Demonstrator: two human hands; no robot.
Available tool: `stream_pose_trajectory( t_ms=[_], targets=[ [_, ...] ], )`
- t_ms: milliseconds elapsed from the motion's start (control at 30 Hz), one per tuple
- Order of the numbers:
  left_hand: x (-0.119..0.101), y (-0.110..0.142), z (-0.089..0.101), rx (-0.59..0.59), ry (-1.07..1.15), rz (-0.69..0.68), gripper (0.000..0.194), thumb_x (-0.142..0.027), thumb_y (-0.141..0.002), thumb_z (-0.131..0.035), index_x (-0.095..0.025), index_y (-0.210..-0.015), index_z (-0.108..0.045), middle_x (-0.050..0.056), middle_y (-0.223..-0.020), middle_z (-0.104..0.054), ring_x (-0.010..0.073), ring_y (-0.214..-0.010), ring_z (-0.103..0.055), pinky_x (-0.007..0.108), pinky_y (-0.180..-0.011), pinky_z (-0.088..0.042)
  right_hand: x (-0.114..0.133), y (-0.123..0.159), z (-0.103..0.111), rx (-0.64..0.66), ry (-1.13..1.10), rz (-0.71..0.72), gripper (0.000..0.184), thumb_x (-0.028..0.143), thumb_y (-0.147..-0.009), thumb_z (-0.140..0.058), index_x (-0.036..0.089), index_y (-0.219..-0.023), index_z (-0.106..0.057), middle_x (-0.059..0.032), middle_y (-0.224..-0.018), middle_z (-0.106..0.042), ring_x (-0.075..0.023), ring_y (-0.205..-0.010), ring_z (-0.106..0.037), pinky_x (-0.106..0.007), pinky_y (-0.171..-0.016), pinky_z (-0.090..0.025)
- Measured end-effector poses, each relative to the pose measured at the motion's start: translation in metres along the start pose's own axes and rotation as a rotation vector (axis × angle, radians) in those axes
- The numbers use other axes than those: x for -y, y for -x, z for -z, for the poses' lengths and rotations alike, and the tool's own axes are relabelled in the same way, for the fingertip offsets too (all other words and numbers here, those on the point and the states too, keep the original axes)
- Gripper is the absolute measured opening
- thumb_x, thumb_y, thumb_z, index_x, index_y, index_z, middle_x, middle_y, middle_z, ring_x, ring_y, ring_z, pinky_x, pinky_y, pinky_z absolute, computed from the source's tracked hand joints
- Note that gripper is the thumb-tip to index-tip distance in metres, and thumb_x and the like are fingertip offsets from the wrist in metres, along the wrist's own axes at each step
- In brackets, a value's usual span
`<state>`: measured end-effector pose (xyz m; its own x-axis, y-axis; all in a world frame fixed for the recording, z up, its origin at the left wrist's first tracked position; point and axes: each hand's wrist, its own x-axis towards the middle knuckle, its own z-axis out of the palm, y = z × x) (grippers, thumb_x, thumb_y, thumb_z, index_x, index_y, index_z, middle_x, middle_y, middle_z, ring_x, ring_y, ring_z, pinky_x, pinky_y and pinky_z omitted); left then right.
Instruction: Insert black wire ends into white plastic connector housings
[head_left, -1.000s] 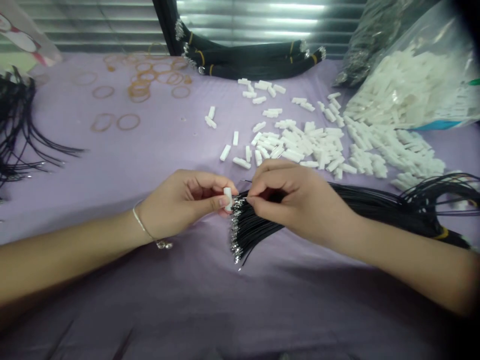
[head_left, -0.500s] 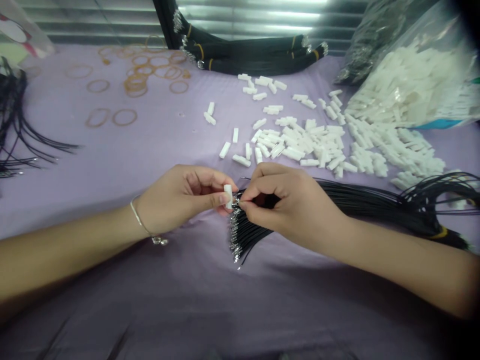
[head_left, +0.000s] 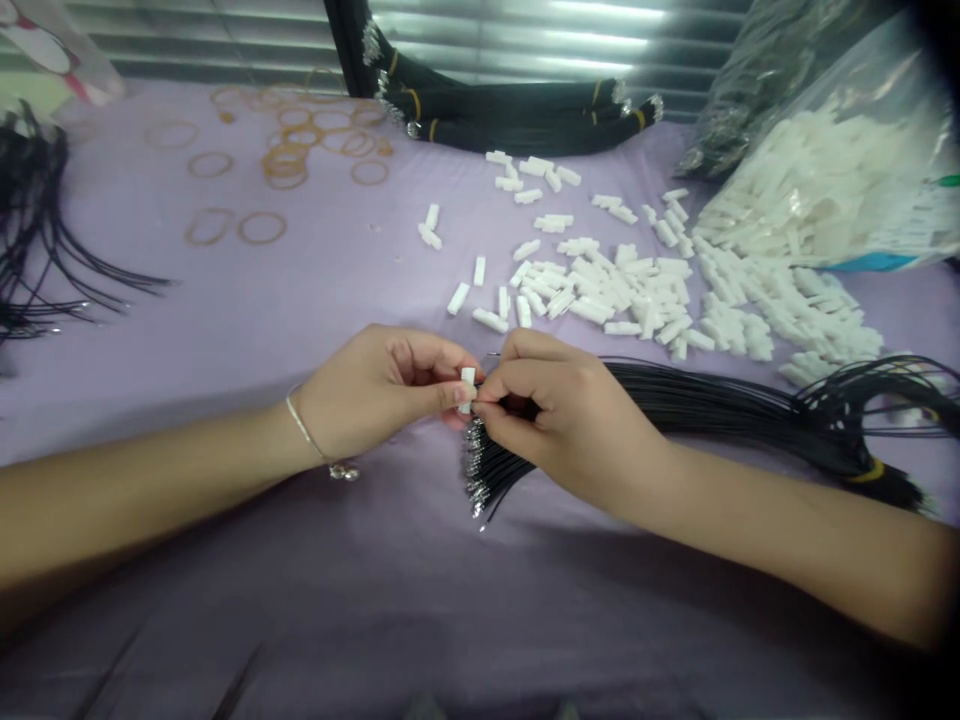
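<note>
My left hand (head_left: 382,390) pinches a small white plastic connector (head_left: 467,381) between thumb and fingers. My right hand (head_left: 559,415) is closed on one thin black wire, its fingertips pressed against the connector. Under the right hand lies a bundle of black wires (head_left: 675,410) with metal terminals (head_left: 474,470) fanned out toward me. The wire's tip is hidden between the fingers. A thin bracelet (head_left: 315,445) sits on my left wrist.
Loose white connectors (head_left: 622,285) are scattered on the purple cloth (head_left: 300,300), spilling from a clear bag (head_left: 832,180) at the right. Rubber bands (head_left: 292,150) lie at the back left, banded black wire bundles (head_left: 525,110) at the back, more black wires (head_left: 37,250) at the left edge.
My right hand's fingertips have closed the small gap to the connector and now touch it. Both hands shifted slightly right and up in view.
</note>
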<state>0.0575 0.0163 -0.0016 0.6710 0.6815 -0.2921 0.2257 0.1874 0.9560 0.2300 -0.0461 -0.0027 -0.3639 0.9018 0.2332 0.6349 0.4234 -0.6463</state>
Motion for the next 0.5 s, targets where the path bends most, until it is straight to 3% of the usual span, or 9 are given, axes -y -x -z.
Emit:
stream_pose_trajectory(
  t_ms=[200,333,500],
  targets=[
    [0.001,0.001,0.001,-0.024,0.044,-0.025,0.006,-0.011,-0.075,-0.065,-0.015,-0.078,-0.068,-0.003,-0.066,-0.069,0.0081,-0.061,-0.065,0.015,-0.063,-0.053,0.011,0.006,0.015,0.038,0.302,0.089,0.012,0.011,-0.086,-0.054,0.008,-0.087,-0.066,-0.0133,-0.091,-0.058,-0.0214,-0.083,-0.054,-0.035,-0.074,-0.046],
    [0.004,0.000,0.003,-0.043,0.055,-0.028,0.008,-0.012,-0.074,-0.067,-0.015,-0.082,-0.068,-0.003,-0.067,-0.069,0.0091,-0.060,-0.066,0.017,-0.062,-0.053,0.012,0.013,0.021,0.236,0.267,0.130,0.015,0.006,-0.085,-0.053,0.011,-0.080,-0.066,-0.0083,-0.082,-0.057,-0.0173,-0.072,-0.052,-0.031,-0.067,-0.045],
    [0.005,0.000,0.005,-0.034,0.069,-0.037,0.009,-0.010,-0.075,-0.067,-0.015,-0.083,-0.068,-0.003,-0.067,-0.070,0.0081,-0.061,-0.066,0.015,-0.062,-0.053,0.005,0.013,0.016,0.290,0.279,0.104,0.013,0.005,-0.085,-0.055,0.010,-0.081,-0.066,-0.0080,-0.083,-0.057,-0.0172,-0.074,-0.051,-0.030,-0.069,-0.044]
  ],
)
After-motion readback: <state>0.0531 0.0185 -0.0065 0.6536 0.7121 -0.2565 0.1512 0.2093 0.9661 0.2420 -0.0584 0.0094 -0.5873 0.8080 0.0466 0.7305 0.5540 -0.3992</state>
